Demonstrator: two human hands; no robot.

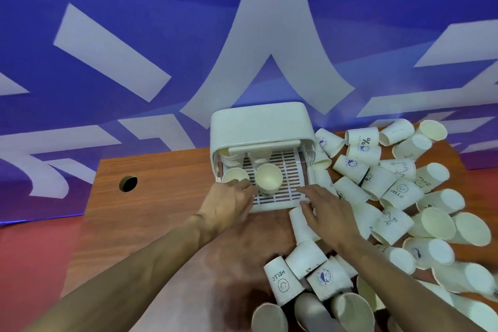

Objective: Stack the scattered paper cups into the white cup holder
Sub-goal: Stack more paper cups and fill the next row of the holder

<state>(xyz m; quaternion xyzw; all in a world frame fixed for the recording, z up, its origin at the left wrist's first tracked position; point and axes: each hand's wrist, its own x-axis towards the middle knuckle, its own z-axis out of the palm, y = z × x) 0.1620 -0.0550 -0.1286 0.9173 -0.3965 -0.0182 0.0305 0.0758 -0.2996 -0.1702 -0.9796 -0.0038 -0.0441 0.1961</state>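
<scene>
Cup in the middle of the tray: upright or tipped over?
Upright: the cup stands mouth up, its base on the slotted tray.

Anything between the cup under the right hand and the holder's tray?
Nothing visible. The cup lies at the front edge of the slatted tray, under the right hand; the tray's right half is bare, upright cups standing left and centre.

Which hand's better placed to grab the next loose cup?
Right. The right hand is over a lying cup, with the pile on its side; the left hand is at the tray.
</scene>
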